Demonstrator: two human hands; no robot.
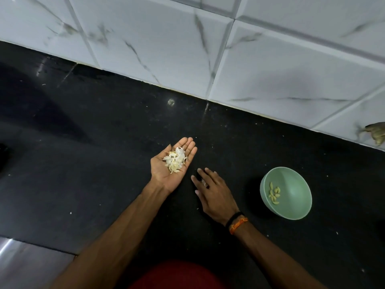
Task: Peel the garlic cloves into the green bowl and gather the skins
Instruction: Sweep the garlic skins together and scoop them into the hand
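Here the skins (175,159) are lying in a loose pale heap in the cupped palm of the left hand (173,163), which is turned upward above the black counter (104,163). Its fingers are lying nearly straight and close together, relaxed rather than clenched, so the heap is resting on the palm and not being pinched. Just to its right, the right hand (214,195) is reaching palm-down over the counter with fingers spread and loosely extended. A small pale scrap (204,182) is showing at its fingers, but whether the fingers are pinching it or only touching it cannot be told. A black band and an orange band (237,224) are sitting on the right wrist.

Further right, well apart from both hands, the green bowl (295,184) is standing on the counter. Several peeled cloves (274,193) are lying together against its left inner wall.

Small white flecks are lying scattered across the counter. Behind it, a wall of white marbled tiles (187,49) is running diagonally across the view. A brownish object (375,133), cut off by the right edge, is sitting at the foot of the wall. At the bottom, a red garment (177,276) is showing between the forearms, and a grey metallic surface (27,265) is adjoining the counter at lower left.
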